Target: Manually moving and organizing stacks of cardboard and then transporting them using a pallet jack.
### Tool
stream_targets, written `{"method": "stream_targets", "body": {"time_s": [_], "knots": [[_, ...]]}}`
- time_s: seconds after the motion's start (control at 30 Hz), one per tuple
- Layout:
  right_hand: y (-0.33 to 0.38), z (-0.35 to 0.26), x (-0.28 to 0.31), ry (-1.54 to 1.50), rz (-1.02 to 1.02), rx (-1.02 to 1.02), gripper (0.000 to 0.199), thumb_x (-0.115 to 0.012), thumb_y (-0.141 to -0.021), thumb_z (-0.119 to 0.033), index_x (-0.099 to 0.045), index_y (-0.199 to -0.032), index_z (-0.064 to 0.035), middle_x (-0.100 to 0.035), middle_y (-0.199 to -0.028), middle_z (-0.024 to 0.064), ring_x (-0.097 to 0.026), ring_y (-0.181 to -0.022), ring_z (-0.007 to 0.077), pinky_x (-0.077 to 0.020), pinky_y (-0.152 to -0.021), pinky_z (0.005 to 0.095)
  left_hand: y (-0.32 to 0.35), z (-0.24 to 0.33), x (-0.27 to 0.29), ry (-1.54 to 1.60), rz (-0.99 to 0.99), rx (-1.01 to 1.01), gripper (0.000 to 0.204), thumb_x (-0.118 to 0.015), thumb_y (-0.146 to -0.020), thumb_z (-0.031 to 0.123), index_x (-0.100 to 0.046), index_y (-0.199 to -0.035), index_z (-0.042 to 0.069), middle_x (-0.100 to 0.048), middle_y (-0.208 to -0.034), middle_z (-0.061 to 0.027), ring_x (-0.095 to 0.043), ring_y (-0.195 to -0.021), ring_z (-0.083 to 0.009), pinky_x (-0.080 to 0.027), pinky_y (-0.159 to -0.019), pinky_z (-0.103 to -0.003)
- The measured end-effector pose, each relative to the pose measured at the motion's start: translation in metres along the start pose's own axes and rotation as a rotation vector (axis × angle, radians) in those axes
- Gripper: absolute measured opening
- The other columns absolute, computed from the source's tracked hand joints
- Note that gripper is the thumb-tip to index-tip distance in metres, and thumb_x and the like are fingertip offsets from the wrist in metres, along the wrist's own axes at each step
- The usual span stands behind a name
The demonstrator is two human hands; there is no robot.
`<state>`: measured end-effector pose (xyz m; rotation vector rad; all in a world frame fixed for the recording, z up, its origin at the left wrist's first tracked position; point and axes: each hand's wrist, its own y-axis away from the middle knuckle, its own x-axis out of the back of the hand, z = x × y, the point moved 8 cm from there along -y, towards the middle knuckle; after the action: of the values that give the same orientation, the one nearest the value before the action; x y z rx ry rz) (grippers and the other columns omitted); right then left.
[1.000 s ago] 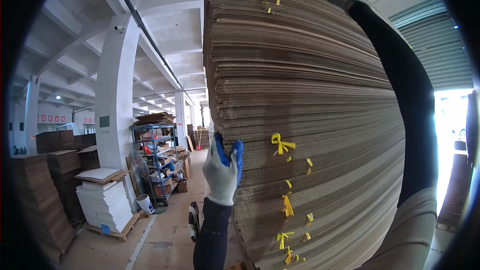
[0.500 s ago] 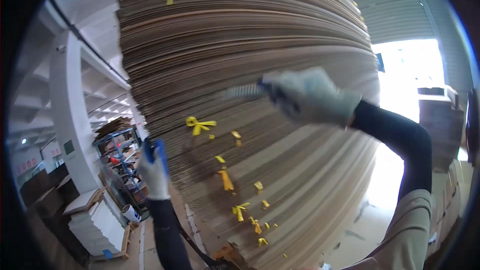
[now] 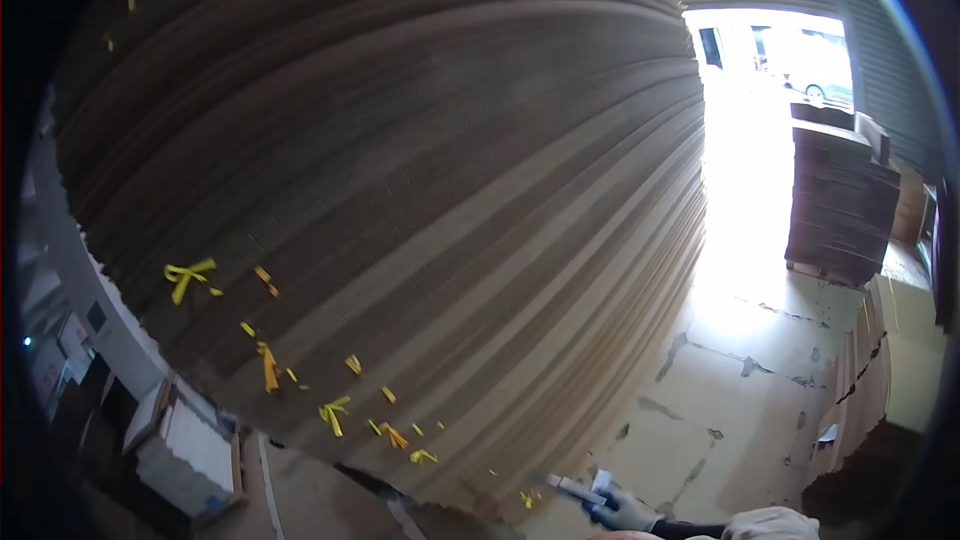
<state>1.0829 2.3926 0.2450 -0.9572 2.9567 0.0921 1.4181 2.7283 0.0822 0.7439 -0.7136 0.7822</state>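
My right hand (image 3: 630,514), in a white glove with dark blue on the fingers, is low in the view, right of the middle. It is closed around a narrow, flat grey tool (image 3: 570,487) pointing left; blur hides its exact kind. Close to the tool's tip rises the lower part of a huge stack of brown cardboard sheets (image 3: 480,240), its edges facing me. Yellow and orange strip ties stick out between the layers, among them a yellow tie (image 3: 185,278) and an orange strip (image 3: 268,368). My left hand is out of view.
Pale, cracked floor (image 3: 690,410) runs toward a bright doorway. Right of it stands a dark cardboard stack (image 3: 840,195), with more leaning cardboard (image 3: 850,390) nearer. At lower left are white sheets (image 3: 190,460) on a pallet, beside a pillar (image 3: 95,290).
The view has swung right and down. My right hand has dropped with its tool from the stack's middle to the lower edge. My left hand has left the view.
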Motion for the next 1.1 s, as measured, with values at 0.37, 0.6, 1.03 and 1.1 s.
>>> {"method": "stream_targets", "body": {"time_s": [0.37, 0.6, 1.03, 1.1], "knots": [[-0.009, 0.081, -0.05, 0.654, -0.69, 0.298, 0.017, -0.059, -0.083, -0.023, -0.062, -0.092, -0.0089, -0.057, -0.064, 0.0157, -0.054, -0.047, 0.0248, -0.0418, -0.046, 0.0353, 0.252, -0.111, -0.106, -0.254, -0.187, 0.092, 0.031, -0.038, -0.093, 0.027, -0.062, -0.087, 0.009, -0.06, -0.066, -0.0135, -0.062, -0.066, -0.0295, -0.048, -0.059, -0.04], [-0.025, 0.08, -0.125, 0.615, -0.835, 0.121, 0.023, -0.059, -0.078, -0.016, -0.059, -0.097, -0.0039, -0.062, -0.072, 0.017, -0.063, -0.065, 0.0297, -0.0475, -0.056, 0.0356, 0.226, -0.159, -0.072, 0.234, 0.168, 0.564, 0.05, -0.046, -0.084, 0.051, -0.062, -0.086, 0.004, -0.061, -0.079, -0.0231, -0.059, -0.08, -0.0394, -0.046, -0.07, -0.046], [0.043, 0.12, -0.428, 0.681, -0.918, 0.052, 0.033, -0.059, -0.08, -0.029, -0.056, -0.102, -0.0044, -0.061, -0.082, 0.0185, -0.059, -0.078, 0.0358, -0.046, -0.07, 0.0415, 0.257, -0.37, -0.065, 0.445, -0.061, 0.634, 0.032, -0.058, -0.084, 0.037, -0.057, -0.077, 0.006, -0.057, -0.063, -0.0056, -0.056, -0.05, -0.0194, -0.043, -0.043, -0.033], [0.042, 0.124, -0.471, 0.821, -1.042, -0.011, 0.037, -0.058, -0.081, -0.035, -0.054, -0.105, -0.0068, -0.061, -0.084, 0.0195, -0.058, -0.081, 0.038, -0.0461, -0.07, 0.0452, 0.236, -0.377, -0.029, 0.756, -0.056, 0.858, 0.031, -0.06, -0.083, 0.036, -0.057, -0.079, 0.006, -0.059, -0.065, -0.0071, -0.056, -0.05, -0.0196, -0.043, -0.043, -0.032]]}}
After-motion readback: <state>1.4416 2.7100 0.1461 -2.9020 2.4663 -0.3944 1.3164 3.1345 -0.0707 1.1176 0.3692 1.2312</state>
